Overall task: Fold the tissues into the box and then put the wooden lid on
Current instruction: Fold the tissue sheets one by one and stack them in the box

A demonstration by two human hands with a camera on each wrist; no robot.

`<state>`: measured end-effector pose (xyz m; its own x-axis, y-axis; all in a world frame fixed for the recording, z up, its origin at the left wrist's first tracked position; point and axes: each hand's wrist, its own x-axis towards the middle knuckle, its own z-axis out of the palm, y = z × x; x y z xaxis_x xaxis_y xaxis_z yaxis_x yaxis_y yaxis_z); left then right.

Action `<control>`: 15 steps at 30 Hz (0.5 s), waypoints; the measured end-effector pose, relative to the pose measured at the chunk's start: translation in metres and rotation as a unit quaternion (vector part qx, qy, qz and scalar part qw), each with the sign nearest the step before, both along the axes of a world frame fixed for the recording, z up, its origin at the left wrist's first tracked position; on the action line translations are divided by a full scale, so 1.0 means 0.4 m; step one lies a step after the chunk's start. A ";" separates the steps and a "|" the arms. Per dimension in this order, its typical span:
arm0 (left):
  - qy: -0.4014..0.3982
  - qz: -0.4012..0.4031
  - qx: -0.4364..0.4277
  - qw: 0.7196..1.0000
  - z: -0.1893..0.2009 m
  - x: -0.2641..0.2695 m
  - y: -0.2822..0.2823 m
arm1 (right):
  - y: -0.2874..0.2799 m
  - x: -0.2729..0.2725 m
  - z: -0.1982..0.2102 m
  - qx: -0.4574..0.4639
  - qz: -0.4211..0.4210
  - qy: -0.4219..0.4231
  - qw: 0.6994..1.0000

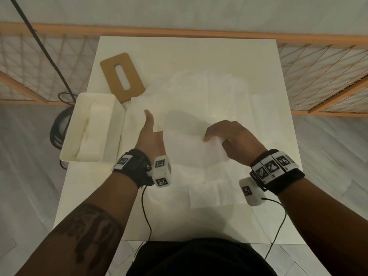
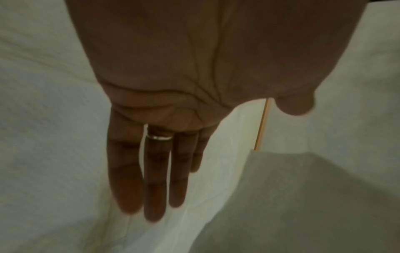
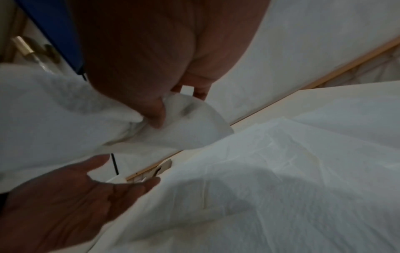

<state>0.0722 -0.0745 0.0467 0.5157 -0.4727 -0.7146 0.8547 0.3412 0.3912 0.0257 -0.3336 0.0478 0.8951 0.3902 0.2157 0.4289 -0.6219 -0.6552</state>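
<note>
A white tissue [image 1: 185, 144] hangs over the middle of the table between my hands. My right hand [image 1: 211, 137] pinches its right edge; the right wrist view shows the thumb [image 3: 154, 109] pressed on the sheet [image 3: 190, 123]. My left hand [image 1: 151, 126] is flat with straight fingers [image 2: 151, 179], palm against the tissue's left edge and gripping nothing. The white box [image 1: 68, 136] stands open at the table's left edge with folded tissues [image 1: 93, 132] inside. Behind it, the wooden lid [image 1: 111, 68] with a slot lies flat. Several loose tissues [image 1: 209, 90] cover the table.
The white table [image 1: 79, 196] ends close to my body. An orange lattice railing [image 1: 318, 62] runs behind and beside it. A black cable [image 1: 39, 36] and a dark round object [image 1: 57, 126] lie on the floor left of the box.
</note>
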 end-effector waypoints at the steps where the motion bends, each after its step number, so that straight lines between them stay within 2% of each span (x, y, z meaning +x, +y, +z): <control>1: -0.010 -0.018 -0.026 0.999 0.007 -0.004 0.004 | -0.001 -0.001 -0.007 -0.004 0.023 -0.009 1.000; 3: -0.038 -0.048 -0.045 0.997 0.015 -0.016 0.005 | -0.006 0.005 -0.017 -0.017 0.049 -0.024 0.998; 6: -0.130 -0.073 0.045 0.988 0.004 -0.021 -0.014 | -0.003 0.000 -0.013 0.018 0.018 -0.040 0.999; 8: -0.185 -0.064 0.121 0.973 -0.008 -0.014 -0.022 | 0.000 -0.016 -0.014 0.072 -0.078 0.018 0.994; 9: -0.199 -0.060 0.134 0.969 -0.011 -0.011 -0.023 | -0.001 -0.021 -0.016 0.116 -0.149 0.080 0.979; 10: -0.210 -0.055 0.137 0.966 -0.013 -0.007 -0.020 | -0.004 -0.021 -0.020 0.181 -0.223 0.158 0.945; 11: -0.223 -0.052 0.140 0.963 -0.014 -0.004 -0.018 | -0.007 -0.018 -0.022 0.269 -0.285 0.245 0.887; 12: -0.235 -0.051 0.142 0.960 -0.013 -0.002 -0.013 | -0.010 -0.011 -0.023 0.368 -0.326 0.329 0.806; 13: -0.244 -0.051 0.143 0.958 -0.012 -0.001 -0.008 | -0.013 -0.004 -0.019 0.451 -0.341 0.408 0.717; 14: -0.250 -0.050 0.144 0.956 -0.009 0.000 -0.003 | -0.016 0.003 -0.011 0.492 -0.337 0.476 0.646; 15: -0.257 -0.052 0.145 0.954 -0.008 0.001 0.002 | -0.018 0.006 0.002 0.492 -0.315 0.531 0.614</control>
<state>0.0725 -0.0737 0.0434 0.7942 -0.3608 -0.4889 0.5481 0.0782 0.8328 0.0283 -0.3409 0.0487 0.6416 0.0421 -0.7659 -0.6871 0.4754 -0.5494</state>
